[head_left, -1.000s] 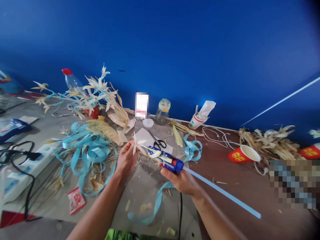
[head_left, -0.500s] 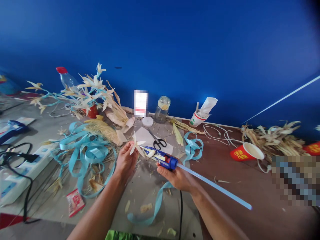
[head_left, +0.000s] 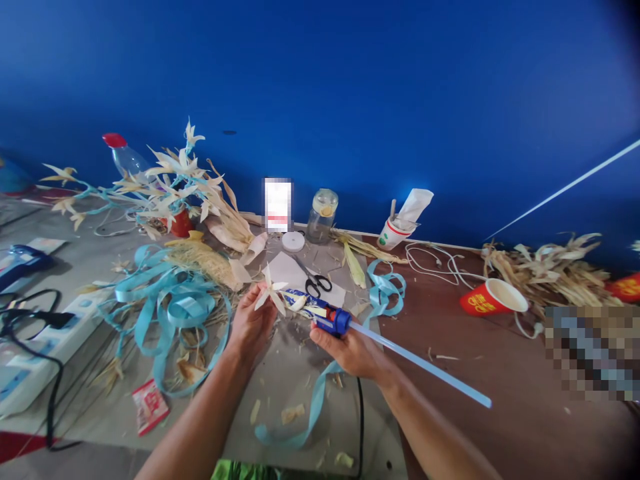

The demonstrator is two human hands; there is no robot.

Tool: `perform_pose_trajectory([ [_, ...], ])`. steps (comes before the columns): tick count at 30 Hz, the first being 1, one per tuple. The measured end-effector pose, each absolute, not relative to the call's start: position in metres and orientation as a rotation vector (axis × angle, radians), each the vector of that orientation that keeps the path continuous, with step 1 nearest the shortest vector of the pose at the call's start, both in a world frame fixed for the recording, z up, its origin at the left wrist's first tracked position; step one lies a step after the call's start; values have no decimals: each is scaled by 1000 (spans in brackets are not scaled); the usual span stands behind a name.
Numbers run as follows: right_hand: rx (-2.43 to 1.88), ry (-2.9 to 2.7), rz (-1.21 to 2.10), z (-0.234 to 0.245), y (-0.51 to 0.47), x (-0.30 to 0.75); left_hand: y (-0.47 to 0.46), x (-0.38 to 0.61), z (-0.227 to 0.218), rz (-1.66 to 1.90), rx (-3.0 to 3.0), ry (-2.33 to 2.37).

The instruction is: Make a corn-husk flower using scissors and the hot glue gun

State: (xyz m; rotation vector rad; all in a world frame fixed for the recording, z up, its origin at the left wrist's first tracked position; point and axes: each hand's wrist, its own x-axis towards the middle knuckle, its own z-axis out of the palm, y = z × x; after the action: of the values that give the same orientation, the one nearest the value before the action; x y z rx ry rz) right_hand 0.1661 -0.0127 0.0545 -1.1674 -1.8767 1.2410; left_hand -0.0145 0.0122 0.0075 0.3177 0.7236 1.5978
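Note:
Between the fingertips of my left hand [head_left: 253,323] is a pale corn-husk flower [head_left: 271,293], its pointed petals spread. My right hand [head_left: 353,350] is wrapped round a blue glue gun [head_left: 325,315]; a long translucent glue stick [head_left: 425,365] juts from its back end. The gun's nozzle points left, at or close by the flower; I cannot tell whether they touch. Just beyond the gun lie black-handled scissors [head_left: 319,285] on a sheet of white paper [head_left: 287,270]. Loops of light-blue ribbon [head_left: 187,307] are heaped left of my left hand.
A branch of husk flowers [head_left: 175,173] stands at the back left. Along the wall are a glass jar [head_left: 323,217] and a white cup [head_left: 393,233]. A red paper cup [head_left: 483,300] tilts at right near dried husks [head_left: 555,270]. A power strip [head_left: 55,347] lies at left.
The whole view has shifted slightly, with the background things sitting a little further left. Both hands keep their holds, the flower and glue gun staying close together.

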Motion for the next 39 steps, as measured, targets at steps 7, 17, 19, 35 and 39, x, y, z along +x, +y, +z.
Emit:
perform_pose_trajectory([
  [7, -1197, -1932, 1140, 53, -13, 166, 12, -14, 9, 1595, 308, 739],
  [17, -1237, -1972, 1121, 49, -13, 166, 10, -12, 17, 1571, 296, 746],
  [19, -1229, -1967, 1131, 50, -13, 166, 10, -13, 15, 1566, 308, 743],
  [35, -1162, -1956, 1117, 60, -14, 169, 12, -15, 8, 1558, 295, 712],
  [39, -1137, -1968, 1107, 59, -13, 169, 12, -15, 7, 1559, 305, 706],
])
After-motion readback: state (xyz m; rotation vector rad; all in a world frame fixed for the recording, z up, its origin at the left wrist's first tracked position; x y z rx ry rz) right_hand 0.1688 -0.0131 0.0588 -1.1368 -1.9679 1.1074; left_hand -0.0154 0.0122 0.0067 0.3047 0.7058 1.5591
